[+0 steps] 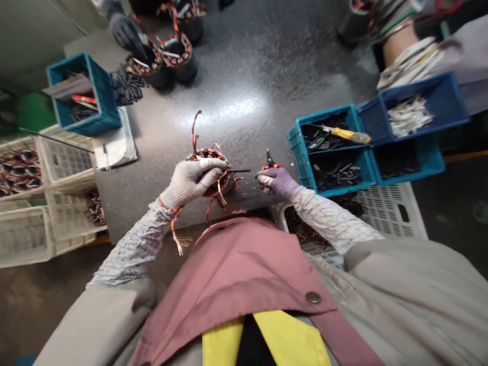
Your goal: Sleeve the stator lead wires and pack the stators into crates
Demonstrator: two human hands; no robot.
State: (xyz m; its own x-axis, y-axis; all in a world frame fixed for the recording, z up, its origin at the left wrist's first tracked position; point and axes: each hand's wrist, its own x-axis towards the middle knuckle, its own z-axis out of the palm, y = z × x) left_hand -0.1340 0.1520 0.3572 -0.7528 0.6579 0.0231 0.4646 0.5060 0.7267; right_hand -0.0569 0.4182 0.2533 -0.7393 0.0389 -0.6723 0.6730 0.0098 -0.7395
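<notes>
Copper-wound stator (208, 152) sits on the grey table (251, 112) just in front of us; we take it as the centre of the dial, with twelve pointing away from our body. Our gloved left hand (187, 180) lies over it from nine o'clock, thumb and fingers closed on its rim and wires. A black tube (241, 171) juts toward three from beside those fingertips; we cannot tell whether a wire runs inside it. Loose copper leads (219, 192) splay out, one rising near eleven, another hanging toward seven, its end frayed.

At three, apart from the stator, our right hand (278, 182) is wrapped around red-handled pliers (270, 161), their dark nose toward twelve. Farther along three we have a teal bin (295, 147) of black tubes, a yellow-handled tool (348, 135) lying across it. Between two and three, a blue bin (442, 104) holds white pieces (410, 117). At eleven, a co-worker's gloved hand (126, 34) is at another stator (152, 63).
</notes>
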